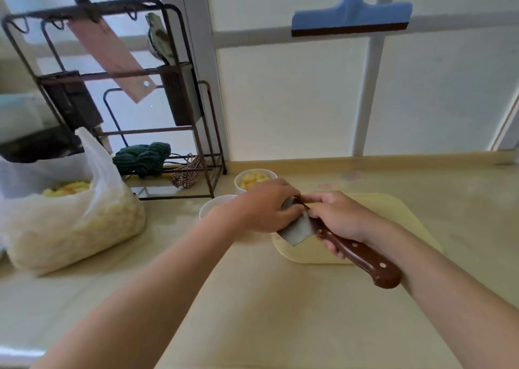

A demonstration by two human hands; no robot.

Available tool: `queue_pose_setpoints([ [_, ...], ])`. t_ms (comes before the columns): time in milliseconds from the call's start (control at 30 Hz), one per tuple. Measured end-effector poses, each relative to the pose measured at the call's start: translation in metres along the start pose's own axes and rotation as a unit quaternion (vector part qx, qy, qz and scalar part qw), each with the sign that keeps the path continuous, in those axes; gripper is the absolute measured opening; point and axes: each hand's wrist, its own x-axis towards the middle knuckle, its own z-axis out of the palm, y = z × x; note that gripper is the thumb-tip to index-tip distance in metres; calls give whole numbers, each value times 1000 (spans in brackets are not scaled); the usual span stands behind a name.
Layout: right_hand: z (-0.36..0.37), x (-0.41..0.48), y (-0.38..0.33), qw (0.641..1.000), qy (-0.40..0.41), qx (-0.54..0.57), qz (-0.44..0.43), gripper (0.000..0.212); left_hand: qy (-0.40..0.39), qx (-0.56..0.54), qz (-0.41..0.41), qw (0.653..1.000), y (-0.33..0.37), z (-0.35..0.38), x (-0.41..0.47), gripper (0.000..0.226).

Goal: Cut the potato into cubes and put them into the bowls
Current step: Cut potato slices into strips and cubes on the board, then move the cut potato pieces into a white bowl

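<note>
A brown-handled knife (359,253) is gripped at its handle by the right hand (339,217), above the left end of a pale yellow cutting board (404,222). The left hand (264,206) is laid against the blade with fingers bent over it; whether anything is held beneath cannot be told. Potato cubes (254,180) are seen in the far white bowl (238,185). The near bowl (209,204) is largely hidden behind the left hand. A plastic bag (70,217) of potato pieces is set at the left.
</note>
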Motion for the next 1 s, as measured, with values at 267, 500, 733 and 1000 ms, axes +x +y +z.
queue_pose_setpoints([
  [267,43,25,-23,998,-49,-34,-3,44,94,-52,-56,993,-56,5,-27,21],
  [500,48,30,-27,996,-53,-70,10,41,175,-73,-96,977,-76,19,-32,13],
  [733,23,22,-27,995,-34,-97,20,44,166,-70,-189,965,-79,18,-32,16],
  [1000,-16,14,-9,996,22,-78,35,46,128,-38,-258,957,-80,15,-27,15],
])
